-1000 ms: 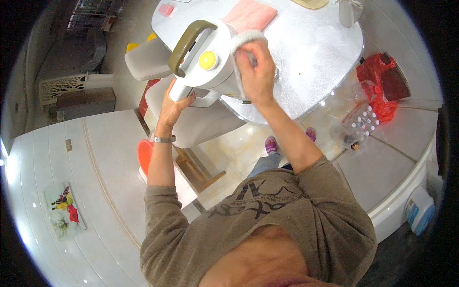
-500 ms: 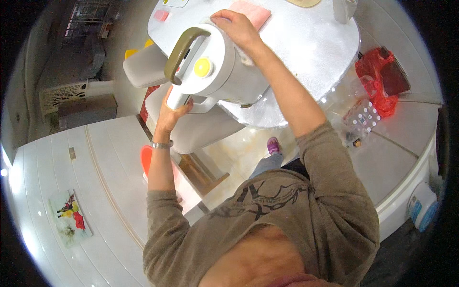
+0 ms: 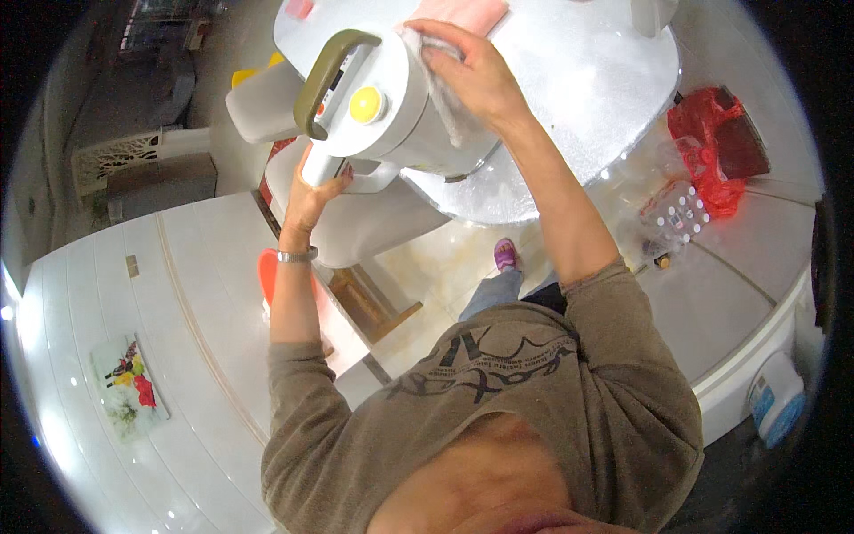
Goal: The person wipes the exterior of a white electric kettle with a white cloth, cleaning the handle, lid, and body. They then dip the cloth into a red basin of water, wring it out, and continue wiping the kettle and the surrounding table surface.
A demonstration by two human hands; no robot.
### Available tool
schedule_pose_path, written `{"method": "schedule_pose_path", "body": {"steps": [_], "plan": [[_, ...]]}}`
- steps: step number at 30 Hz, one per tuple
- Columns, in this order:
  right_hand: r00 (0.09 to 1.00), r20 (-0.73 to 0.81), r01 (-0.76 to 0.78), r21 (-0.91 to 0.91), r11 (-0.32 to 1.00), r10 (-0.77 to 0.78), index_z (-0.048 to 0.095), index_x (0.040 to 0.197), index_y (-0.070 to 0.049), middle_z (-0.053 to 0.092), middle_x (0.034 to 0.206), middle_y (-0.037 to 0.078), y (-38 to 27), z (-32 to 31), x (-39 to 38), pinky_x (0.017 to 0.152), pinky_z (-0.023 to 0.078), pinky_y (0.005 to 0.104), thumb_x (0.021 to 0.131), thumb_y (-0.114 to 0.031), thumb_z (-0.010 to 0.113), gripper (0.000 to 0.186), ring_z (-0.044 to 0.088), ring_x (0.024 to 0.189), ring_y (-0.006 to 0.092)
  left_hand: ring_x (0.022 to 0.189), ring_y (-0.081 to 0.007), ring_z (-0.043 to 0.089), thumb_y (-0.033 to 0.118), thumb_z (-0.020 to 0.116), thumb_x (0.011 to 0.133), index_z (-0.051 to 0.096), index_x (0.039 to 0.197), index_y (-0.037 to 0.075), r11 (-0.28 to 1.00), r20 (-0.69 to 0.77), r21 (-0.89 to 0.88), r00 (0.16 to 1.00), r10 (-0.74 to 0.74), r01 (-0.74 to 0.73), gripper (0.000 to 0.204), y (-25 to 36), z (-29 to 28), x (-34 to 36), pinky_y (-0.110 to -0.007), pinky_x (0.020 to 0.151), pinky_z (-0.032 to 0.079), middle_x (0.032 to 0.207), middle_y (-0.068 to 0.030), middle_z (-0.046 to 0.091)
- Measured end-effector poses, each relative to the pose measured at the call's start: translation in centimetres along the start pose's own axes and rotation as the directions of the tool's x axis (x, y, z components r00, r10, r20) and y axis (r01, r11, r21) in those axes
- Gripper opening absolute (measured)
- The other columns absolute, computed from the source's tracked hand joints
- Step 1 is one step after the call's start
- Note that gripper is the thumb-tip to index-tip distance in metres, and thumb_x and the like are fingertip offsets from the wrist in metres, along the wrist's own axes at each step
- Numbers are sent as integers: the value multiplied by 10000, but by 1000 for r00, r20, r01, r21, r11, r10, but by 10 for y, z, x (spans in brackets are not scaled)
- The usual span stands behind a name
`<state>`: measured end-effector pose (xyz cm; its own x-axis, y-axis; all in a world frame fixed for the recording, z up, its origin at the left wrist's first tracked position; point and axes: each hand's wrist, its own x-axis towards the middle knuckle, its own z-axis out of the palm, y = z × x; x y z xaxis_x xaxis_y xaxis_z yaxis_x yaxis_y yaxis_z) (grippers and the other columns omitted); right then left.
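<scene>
A white soy milk maker (image 3: 402,135) with an olive-green lid handle and a round yellow knob is tilted at the near left part of the white table (image 3: 583,107). My left hand (image 3: 309,203) is wrapped round its white side handle, the fingers partly hidden behind it. On the machine's far right side, my right hand (image 3: 480,78) presses a white cloth (image 3: 438,89) against the upper rim and wall. Part of the cloth hangs down the wall below the fingers. Whether the machine's base rests on the table cannot be seen.
A folded pink cloth (image 3: 463,12) lies on the table beyond my right hand. Pale chairs (image 3: 267,102) stand at the table's left. Red plastic bags (image 3: 707,142) and a pack of bottles (image 3: 676,214) are on the floor at right. A red-orange rounded thing (image 3: 268,276) is beside my left forearm.
My right hand has shifted right and slightly nearer along the machine's wall, and more of the white cloth shows. The machine, held in my left hand, sits slightly farther left in view.
</scene>
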<state>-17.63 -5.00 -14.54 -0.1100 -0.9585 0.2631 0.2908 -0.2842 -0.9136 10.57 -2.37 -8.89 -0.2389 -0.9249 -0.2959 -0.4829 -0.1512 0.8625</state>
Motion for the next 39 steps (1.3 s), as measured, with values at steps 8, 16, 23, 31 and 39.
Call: {"method": "schedule_pose_path", "body": {"steps": [8, 16, 23, 31, 39], "plan": [[976, 71, 219, -239, 946, -208, 570, 1134, -62, 613, 1033, 121, -18, -5, -8, 911, 426, 332, 810, -180, 622, 349, 570, 1011, 242, 806, -135, 575, 59, 680, 638, 509, 1141, 30, 997, -17, 71, 1000, -3, 4, 532, 8, 5, 1, -277, 759, 470, 885, -37, 593], [1000, 10, 3, -222, 975, -1, 571, 1033, -24, 609, 1049, 127, -18, -3, 7, 877, 434, 338, 794, -169, 639, 288, 575, 986, 257, 797, -128, 575, 29, 665, 647, 498, 1156, 30, 996, -24, 86, 1000, 8, -5, 536, 10, 4, 6, -277, 741, 481, 870, -32, 587], [989, 11, 147, -298, 943, -151, 561, 1021, -38, 601, 983, 134, -12, -6, 6, 831, 443, 342, 808, -136, 612, 239, 580, 935, 245, 807, -118, 571, 46, 676, 652, 496, 1178, 35, 999, -23, 23, 999, -33, 33, 556, 15, 9, 3, -271, 749, 477, 907, -29, 580], [981, 60, 191, -194, 962, -182, 564, 992, -46, 576, 969, 109, -12, 0, -7, 861, 425, 342, 816, -142, 597, 203, 539, 990, 234, 803, -109, 575, 58, 676, 641, 513, 1151, 41, 997, -31, 80, 1000, -1, 4, 536, 12, 8, 1, -273, 743, 469, 887, -16, 593], [998, 29, -47, -118, 992, 51, 564, 970, -50, 576, 938, 97, -16, -4, 16, 843, 421, 327, 793, -151, 623, 212, 537, 936, 216, 762, -112, 562, 64, 664, 648, 495, 1171, 37, 999, -26, 53, 1000, 8, -7, 550, 14, 12, 4, -270, 707, 471, 866, -19, 577]]}}
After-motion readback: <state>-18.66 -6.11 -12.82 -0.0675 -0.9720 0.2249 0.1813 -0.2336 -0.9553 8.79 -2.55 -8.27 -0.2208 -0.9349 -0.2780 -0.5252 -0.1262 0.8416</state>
